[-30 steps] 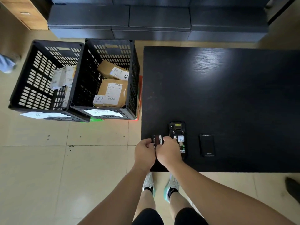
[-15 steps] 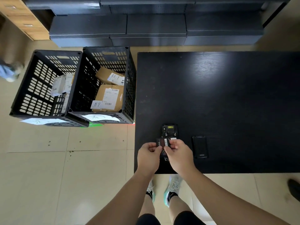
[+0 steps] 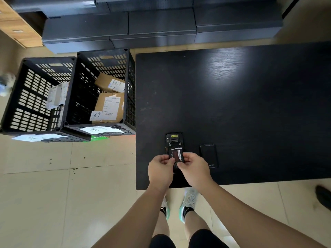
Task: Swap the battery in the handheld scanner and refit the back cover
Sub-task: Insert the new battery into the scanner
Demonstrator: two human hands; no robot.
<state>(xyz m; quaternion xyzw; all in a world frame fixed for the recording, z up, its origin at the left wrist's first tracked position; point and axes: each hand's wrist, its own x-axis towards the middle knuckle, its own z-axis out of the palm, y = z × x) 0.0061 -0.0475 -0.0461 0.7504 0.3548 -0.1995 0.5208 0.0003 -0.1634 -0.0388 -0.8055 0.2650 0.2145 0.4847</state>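
The black handheld scanner (image 3: 174, 141) lies face down near the front left corner of the black table (image 3: 241, 108), its back open. A dark battery (image 3: 177, 155) with a red and white label sits over the scanner's open compartment. My left hand (image 3: 160, 171) pinches the battery's left edge and my right hand (image 3: 195, 170) pinches its right edge. The lower half of the scanner is hidden under my hands. The black back cover (image 3: 208, 155) lies flat on the table just right of the scanner, apart from my hands.
Two black slatted crates (image 3: 71, 97) with cardboard parcels stand on the tiled floor left of the table. Dark flat boxes (image 3: 161, 27) are stacked behind. A dark shoe (image 3: 324, 197) shows at the right edge, and my own feet below the table's front edge.
The battery moved from left of the scanner to over its open compartment, with both hands moving right with it. The camera view shifted slightly.
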